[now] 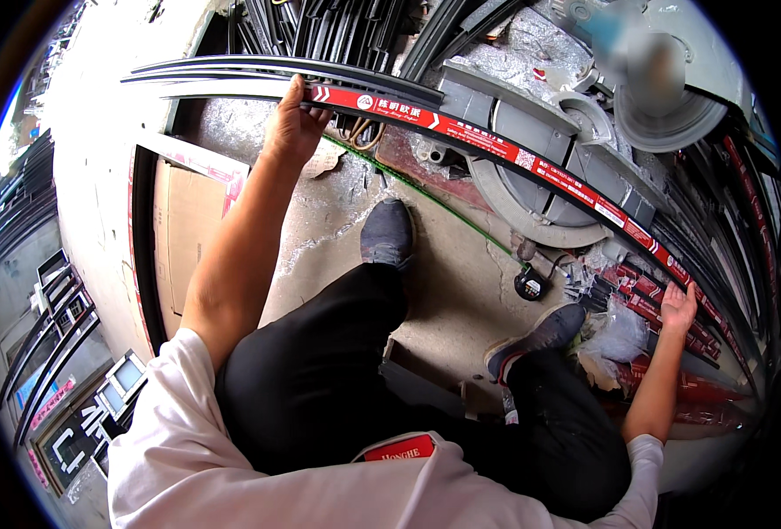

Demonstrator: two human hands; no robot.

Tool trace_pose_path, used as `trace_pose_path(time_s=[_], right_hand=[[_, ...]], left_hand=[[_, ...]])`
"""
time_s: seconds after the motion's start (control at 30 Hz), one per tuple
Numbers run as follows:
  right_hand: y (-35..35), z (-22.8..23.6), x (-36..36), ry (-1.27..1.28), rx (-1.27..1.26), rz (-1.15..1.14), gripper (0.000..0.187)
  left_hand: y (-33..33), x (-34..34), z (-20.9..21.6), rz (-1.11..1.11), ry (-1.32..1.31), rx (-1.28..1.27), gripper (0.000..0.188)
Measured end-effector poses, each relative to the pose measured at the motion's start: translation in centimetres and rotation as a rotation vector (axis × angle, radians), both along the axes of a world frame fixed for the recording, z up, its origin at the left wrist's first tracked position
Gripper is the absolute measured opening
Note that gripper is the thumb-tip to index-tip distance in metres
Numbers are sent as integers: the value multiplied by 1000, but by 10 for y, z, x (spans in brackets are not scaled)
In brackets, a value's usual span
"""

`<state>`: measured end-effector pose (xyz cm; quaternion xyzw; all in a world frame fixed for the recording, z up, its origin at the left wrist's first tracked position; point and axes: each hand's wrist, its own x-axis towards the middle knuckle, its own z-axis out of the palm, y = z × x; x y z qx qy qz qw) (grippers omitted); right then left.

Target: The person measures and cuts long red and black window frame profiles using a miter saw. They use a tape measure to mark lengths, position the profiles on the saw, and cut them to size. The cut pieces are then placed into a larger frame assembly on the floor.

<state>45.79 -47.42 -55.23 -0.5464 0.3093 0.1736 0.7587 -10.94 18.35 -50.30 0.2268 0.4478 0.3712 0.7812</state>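
A long dark profile strip point(487, 141) with red printed film on its face runs from the upper left to the lower right. My left hand point(293, 128) is closed around its left part, thumb on top and fingers curled beneath. At the right, my right hand point(678, 310) has its fingers stretched and apart, at the near edge of the same strip. Under the strip's middle sits a grey cutting saw base point(540, 198) with a round table. A second pair of dark strips point(320, 70) lies just beyond my left hand.
The saw's round blade guard point(668, 106) stands at the upper right. A green tape point(434, 198) stretches across the floor from a black tape measure point(531, 284). Black profiles point(342, 31) are stacked at the back. A cardboard panel point(187, 234) leans left. Plastic wrap point(620, 331) lies beside my right shoe.
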Motion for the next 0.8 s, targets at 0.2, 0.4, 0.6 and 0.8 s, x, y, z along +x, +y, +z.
trace_pose_path(time_s=[0.2,0.4,0.6,0.8], right_hand=[[13,0,-16,87,92,-6,45],[57,11,-80,122,213,167,47],[123,35,-132,126,232,259,42],[103,19,-115,86,187,268,31]], left_hand=[[-30,24,-5,-20,-9,-34,29],[-92,80,-1,-333,-154,-121,40],[-156,123,9,-534,-173,-267,41],[-163,125,6,-546,-162,-332,37]])
